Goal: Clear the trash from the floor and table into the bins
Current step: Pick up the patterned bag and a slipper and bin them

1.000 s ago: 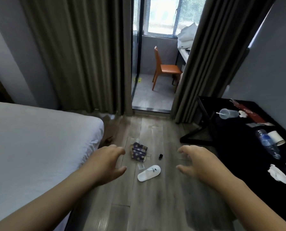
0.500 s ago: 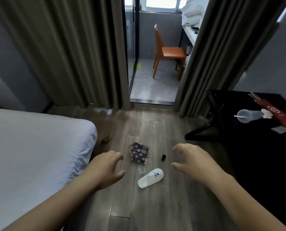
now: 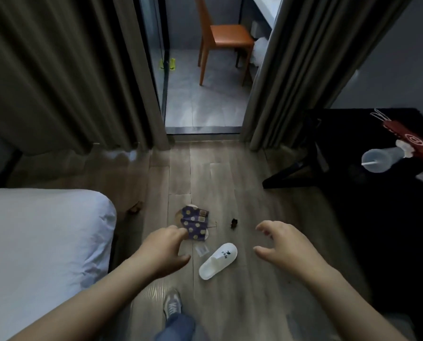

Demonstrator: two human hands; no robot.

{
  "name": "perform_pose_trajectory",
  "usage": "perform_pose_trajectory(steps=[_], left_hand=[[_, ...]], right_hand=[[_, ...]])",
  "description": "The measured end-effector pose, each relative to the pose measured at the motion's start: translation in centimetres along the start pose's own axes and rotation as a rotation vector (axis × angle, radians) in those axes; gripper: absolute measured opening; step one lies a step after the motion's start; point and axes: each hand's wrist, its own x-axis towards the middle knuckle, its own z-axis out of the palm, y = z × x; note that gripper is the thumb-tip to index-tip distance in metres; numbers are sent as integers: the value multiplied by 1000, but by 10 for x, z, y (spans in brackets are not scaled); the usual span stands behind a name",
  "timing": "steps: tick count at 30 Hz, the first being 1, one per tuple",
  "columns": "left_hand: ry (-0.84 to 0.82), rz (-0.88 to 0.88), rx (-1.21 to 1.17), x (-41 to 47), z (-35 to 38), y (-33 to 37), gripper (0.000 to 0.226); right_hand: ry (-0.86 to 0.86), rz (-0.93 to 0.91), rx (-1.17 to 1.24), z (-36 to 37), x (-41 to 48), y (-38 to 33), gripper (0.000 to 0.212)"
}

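The left hand [image 3: 161,252] has advanced and now overlaps the near edge of the wrapper [image 3: 195,223] on the floor [image 3: 230,180], at its 1 o'clock. The right hand [image 3: 283,244] hovers at 3 o'clock of the slipper [image 3: 217,260]. Both grips wide, empty.

Head-worn view — forward, down at floor [image 3: 230,183]

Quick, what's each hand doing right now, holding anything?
Left hand: open, fingers loosely curled, holding nothing, near the crumpled blue dotted paper wrapper.
Right hand: open, fingers spread, holding nothing.
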Motion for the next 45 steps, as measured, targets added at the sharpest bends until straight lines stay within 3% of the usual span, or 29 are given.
perform_pose_trajectory(steps=[7,13,24,32,37,39,45], left_hand=[[-157,7,34,110,33,-49,45],[-220,-50,5,176,100,-72,49],[-272,-176,5,305,307,-139,53],[-241,-96,52,394,474,-204,52],[-108,10,169,453,561,-238,89],[-88,28,212,473,584,-249,100],[-33,30,215,505,613,-263,100]], right_hand=[[-56,160,104,54,84,13,42],[-155,252,193,123,151,56,53],[-201,273,214,320,286,156,60],[-222,177,178,495,381,212,61],[-188,9,89,588,446,237,57],[-145,-55,63,610,469,243,60],[-63,-121,30,632,484,256,63]])
